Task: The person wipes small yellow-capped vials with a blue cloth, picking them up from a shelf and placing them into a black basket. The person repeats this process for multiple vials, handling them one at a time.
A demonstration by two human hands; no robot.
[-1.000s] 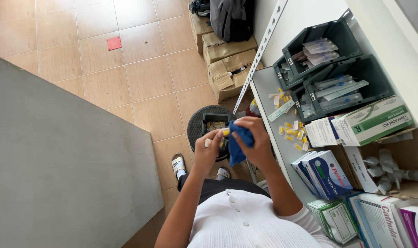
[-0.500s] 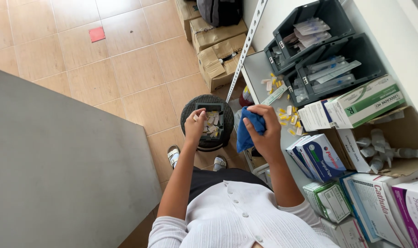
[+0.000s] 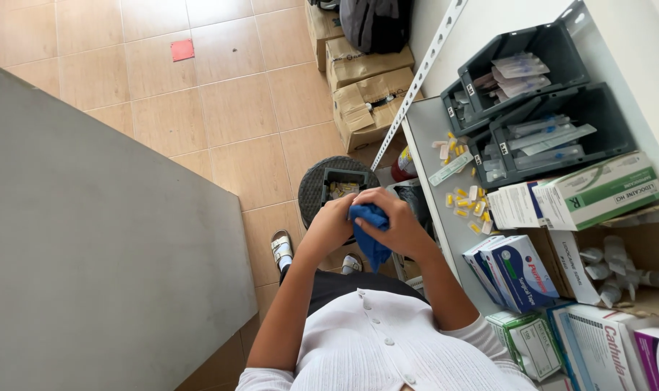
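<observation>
Gripping a blue cloth, both hands' grip closed, above a small bin, beside boxes.

Both forearms reach forward; the left hand and right hand meet, fingers curled closed together.

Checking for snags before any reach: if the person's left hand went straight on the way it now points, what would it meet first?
The left hand already touches the crumpled blue cloth, which the right hand also grips. Past it, probably the small dark bin of yellow pieces on the round stool, though depth is unclear.
</observation>
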